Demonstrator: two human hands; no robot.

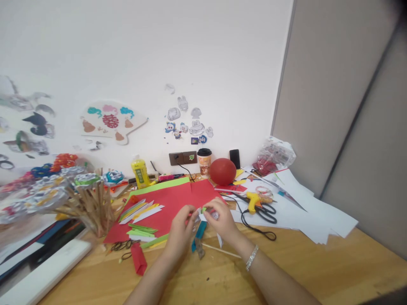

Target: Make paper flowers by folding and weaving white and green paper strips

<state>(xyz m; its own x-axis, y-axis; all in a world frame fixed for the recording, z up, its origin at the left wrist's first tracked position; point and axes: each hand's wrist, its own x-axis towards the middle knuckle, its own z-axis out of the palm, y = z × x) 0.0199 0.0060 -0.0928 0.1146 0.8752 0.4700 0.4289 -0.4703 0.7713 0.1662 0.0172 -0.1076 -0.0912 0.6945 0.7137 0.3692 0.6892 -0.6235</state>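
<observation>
My left hand (180, 228) and my right hand (223, 220) meet over the near middle of the table, fingers pinched around a small piece of folded white and green paper (202, 217). Part of the paper is hidden behind my right fingers, and a white strip (220, 240) hangs below that hand. Between my wrists a teal folded strip (199, 233) lies on the wood, with a small greyish piece (199, 249) at its near end. A thin pale stick (222, 250) runs from there toward my right wrist.
Red paper sheets (178, 199) bear folded white and yellow strips (148, 212). On the right lie a yellow glue gun (253, 202), black-handled scissors (266, 213) and white paper (311, 216). Behind stand a red balloon (223, 171), cup (204, 163) and bottle (140, 172). Wrapped sticks (95, 207) stand left.
</observation>
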